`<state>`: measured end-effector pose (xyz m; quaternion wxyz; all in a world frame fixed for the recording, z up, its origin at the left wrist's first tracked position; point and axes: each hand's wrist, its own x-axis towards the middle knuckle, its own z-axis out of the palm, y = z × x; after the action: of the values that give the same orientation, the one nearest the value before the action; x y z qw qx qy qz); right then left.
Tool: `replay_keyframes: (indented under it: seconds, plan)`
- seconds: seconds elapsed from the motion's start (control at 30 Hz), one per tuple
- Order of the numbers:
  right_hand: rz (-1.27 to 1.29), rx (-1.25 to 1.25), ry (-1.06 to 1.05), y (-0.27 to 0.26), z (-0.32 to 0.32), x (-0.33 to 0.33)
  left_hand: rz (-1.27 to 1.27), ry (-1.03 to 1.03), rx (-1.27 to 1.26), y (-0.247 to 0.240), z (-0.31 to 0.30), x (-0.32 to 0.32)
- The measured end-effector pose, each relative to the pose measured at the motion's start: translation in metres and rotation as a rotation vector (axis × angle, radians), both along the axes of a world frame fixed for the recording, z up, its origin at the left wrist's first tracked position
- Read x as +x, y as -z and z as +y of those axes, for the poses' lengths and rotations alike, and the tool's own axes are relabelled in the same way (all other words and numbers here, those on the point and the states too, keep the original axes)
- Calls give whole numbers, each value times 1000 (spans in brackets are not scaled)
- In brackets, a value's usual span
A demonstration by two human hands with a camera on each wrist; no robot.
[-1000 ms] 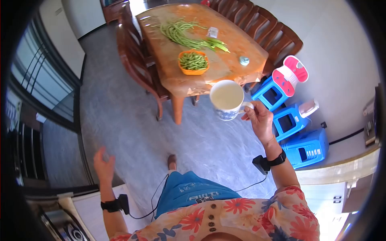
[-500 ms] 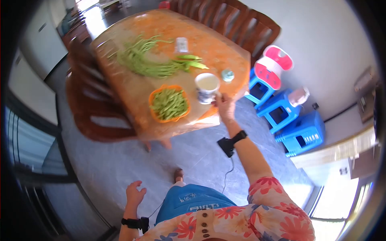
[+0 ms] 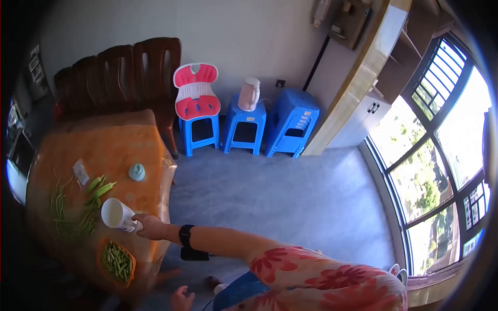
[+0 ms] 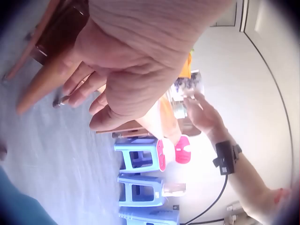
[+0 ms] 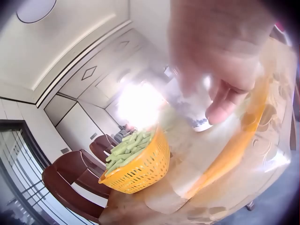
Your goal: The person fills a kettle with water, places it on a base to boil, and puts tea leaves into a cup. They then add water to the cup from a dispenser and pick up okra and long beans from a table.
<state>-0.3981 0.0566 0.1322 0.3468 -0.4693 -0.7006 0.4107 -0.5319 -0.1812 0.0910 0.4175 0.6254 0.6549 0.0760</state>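
Observation:
My right hand (image 3: pixel 149 226) grips the handle of a white mug (image 3: pixel 115 212) with a blue pattern low on its side. The mug is over the near part of the table (image 3: pixel 132 140), its mouth facing up and left in the head view. Close by, an orange basket (image 5: pixel 145 171) holds cut green beans (image 3: pixel 116 260). Long beans (image 3: pixel 88 222) and thicker green pods (image 3: pixel 101 193) lie beyond the mug. Low at my side, my left hand (image 4: pixel 136 61) hangs with loosely bent fingers and nothing in it.
On the table stand a small pale blue container (image 3: pixel 137 172) and a white packet (image 3: pixel 81 172). Blue stools (image 3: pixel 245 122) line the wall, one bearing a pink kettle (image 3: pixel 249 94), another a pink-and-white seat (image 3: pixel 196 93). A wooden bench (image 3: pixel 116 67) sits behind the table.
The head view has swung right, bringing the window into sight. My right hand has carried the mug forward from above the floor to over the table. The left hand stays low and empty.

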Motion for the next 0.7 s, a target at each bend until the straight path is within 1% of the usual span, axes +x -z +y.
replay_keyframes:
  seconds: [0.03,0.1,0.13,0.17,0.2,0.27,0.33,0.37,0.4,0.43,0.47,0.5,0.53,0.57,0.6,0.67,0.7]
  plan:
    - [-21,48,-32,1,0,10,-16,30,7,-4,11,16]
    - [-9,16,-195,4,2,42,-2,117,70,4,27,44]
    - [-77,175,-217,0,-3,66,49,133,54,15,33,60]
    - [-61,126,-255,-3,-6,99,94,146,42,26,42,80]
    - [-39,72,-291,-23,-22,141,104,171,55,29,49,102]
    - [-197,-31,-277,-48,-43,223,45,198,35,31,62,152]
    - [-291,-132,-193,-58,-61,306,59,237,12,53,83,212]
    - [-294,-133,-136,-64,-70,348,74,251,-17,60,93,237]
    - [-299,-135,-78,-72,-80,388,76,277,-10,53,103,268]
    - [-298,-132,-53,-71,-87,423,71,351,2,40,115,305]
    - [-291,-135,15,-68,-90,457,66,423,18,32,126,337]
    - [-288,-133,82,-69,-93,491,63,445,34,29,138,363]
    - [-293,-121,104,-77,-98,523,73,514,49,28,151,388]
    - [-226,-211,153,-85,-103,553,85,582,63,27,165,413]
    - [-154,-302,203,-91,-107,584,83,601,76,32,180,433]
    - [-137,-272,266,-88,-109,649,54,691,120,51,205,471]
    - [-118,-251,305,-89,-113,683,49,709,123,48,212,500]
